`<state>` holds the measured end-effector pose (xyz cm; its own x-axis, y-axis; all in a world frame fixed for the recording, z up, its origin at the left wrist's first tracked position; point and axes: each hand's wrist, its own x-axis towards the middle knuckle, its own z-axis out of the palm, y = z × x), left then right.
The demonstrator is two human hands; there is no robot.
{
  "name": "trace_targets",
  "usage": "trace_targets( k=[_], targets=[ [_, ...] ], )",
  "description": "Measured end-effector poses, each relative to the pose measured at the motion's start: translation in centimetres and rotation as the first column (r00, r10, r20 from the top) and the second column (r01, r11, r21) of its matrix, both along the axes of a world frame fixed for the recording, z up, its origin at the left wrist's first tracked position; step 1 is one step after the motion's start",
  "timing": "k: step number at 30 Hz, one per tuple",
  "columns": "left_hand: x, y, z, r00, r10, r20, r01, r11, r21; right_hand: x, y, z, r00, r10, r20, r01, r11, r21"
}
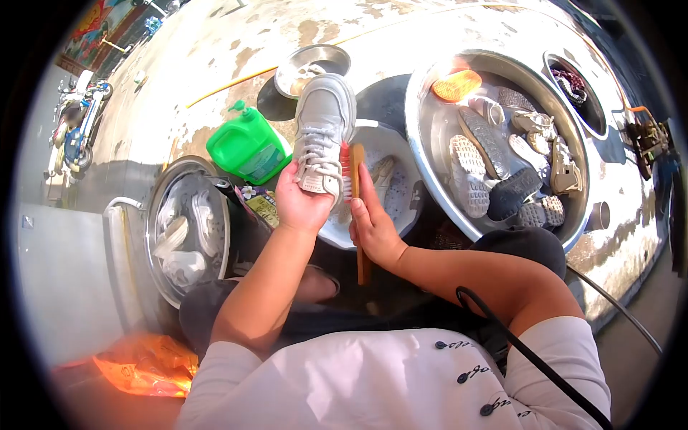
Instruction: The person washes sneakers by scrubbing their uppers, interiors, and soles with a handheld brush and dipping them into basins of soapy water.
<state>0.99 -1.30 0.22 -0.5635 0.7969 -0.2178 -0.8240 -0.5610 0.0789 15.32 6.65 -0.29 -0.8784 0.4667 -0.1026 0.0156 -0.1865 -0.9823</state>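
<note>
A white lace-up sneaker (326, 115) is held up in my left hand (301, 201), its toe pointing away from me and its laces facing up. My right hand (376, 222) grips a wooden scrub brush (356, 172) by its long handle. The brush's red and white bristles press against the sneaker's right side. Below both hands stands a white basin (401, 208) of sudsy water, with another light shoe (384, 179) lying in it. Part of that basin is hidden by the sneaker and my hands.
A large metal tub (412, 129) on the right holds several shoes. At the left a metal basin (154, 244) contains white shoes. A green pump jug (247, 147) stands beyond it, near a small metal bowl (344, 56). An orange bag (147, 364) lies at lower left.
</note>
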Motion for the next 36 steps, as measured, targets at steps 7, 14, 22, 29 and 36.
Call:
trace_targets(
  k=[7,14,22,29,36],
  targets=[
    [1.4,1.4,0.7,0.975,-0.088,-0.203,0.036,0.968,-0.249,-4.6,9.3,5.4,0.968,-0.178,0.179,0.218,0.948,-0.233],
    [-0.3,-0.1,-0.1,0.078,-0.565,-0.822,-0.632,0.609,-0.479,-3.3,11.8,5.9,0.998,0.030,0.064,-0.055,0.895,0.442],
    [-2.1,-1.2,0.4,0.277,-0.632,-0.724,-0.601,0.474,-0.644,-1.8,6.7,1.9,0.935,0.348,0.061,-0.327,0.787,0.523],
    [0.3,-0.3,1.4,-0.173,-0.833,-0.526,-0.439,0.543,-0.716,-4.5,8.3,3.0,0.986,0.135,0.099,-0.166,0.694,0.701],
    [1.3,0.0,1.9,-0.486,-0.768,-0.418,-0.522,0.638,-0.566,-4.9,10.8,3.1,1.000,0.002,-0.007,0.002,0.846,0.534]
  ],
)
